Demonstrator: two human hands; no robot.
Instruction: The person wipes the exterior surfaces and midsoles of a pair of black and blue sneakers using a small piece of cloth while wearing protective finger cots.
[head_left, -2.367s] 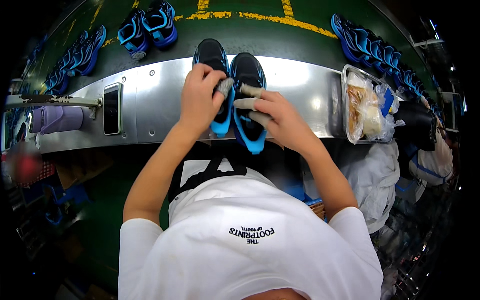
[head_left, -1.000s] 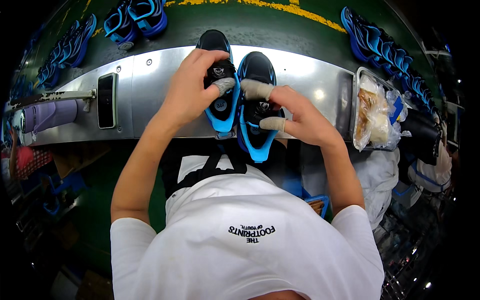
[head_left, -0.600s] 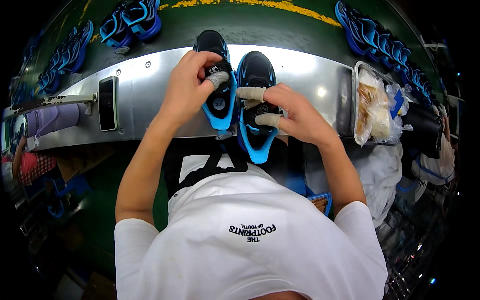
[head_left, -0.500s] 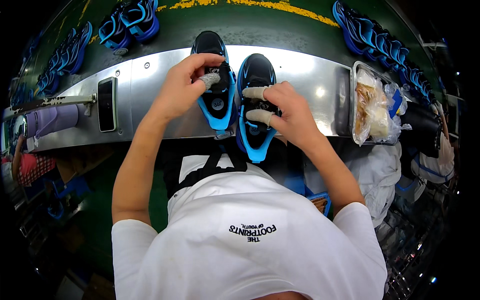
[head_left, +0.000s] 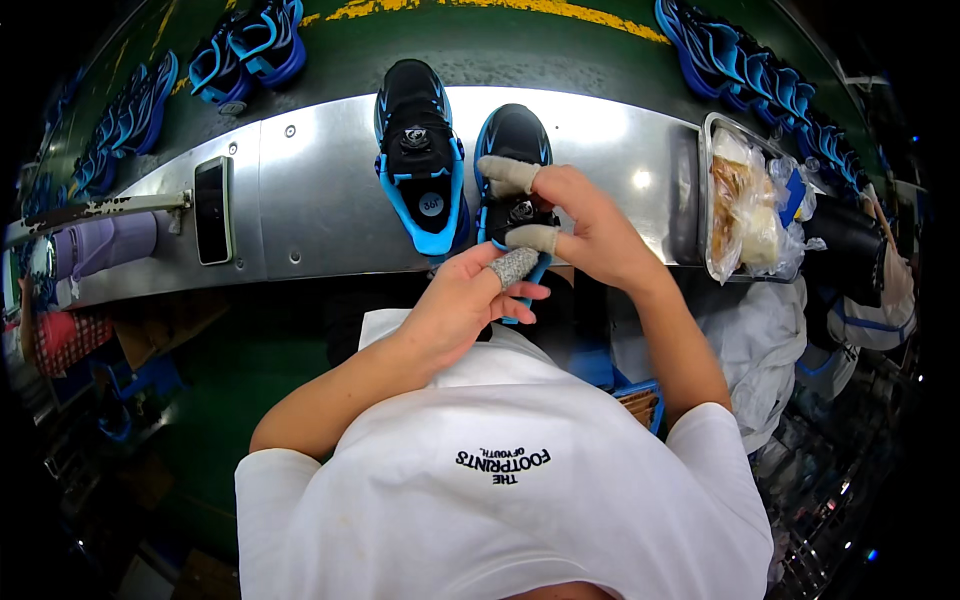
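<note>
Two black sneakers with bright blue trim lie side by side, toes pointing away from me. The left sneaker (head_left: 414, 140) rests on the metal bench with nothing touching it; a round pale label shows inside. My right hand (head_left: 585, 222) wears beige covers on thumb and index finger, which close around the tongue and lacing area of the right sneaker (head_left: 515, 130). At that shoe's heel, my left hand (head_left: 470, 300) has bent fingers around the blue collar, a grey cover on one digit. The heel is mostly hidden behind this hand.
A phone (head_left: 212, 210) lies on the bench (head_left: 320, 200) at left, beside a metal bar (head_left: 110, 205) and a purple cylindrical item (head_left: 105, 245). At right stands a metal tray (head_left: 708, 200) holding plastic-bagged items. More sneakers (head_left: 265, 45) line the green surface beyond.
My left hand has left the left sneaker's tongue and come down and right to the right sneaker's heel. My right hand stays at the right sneaker's tongue.
</note>
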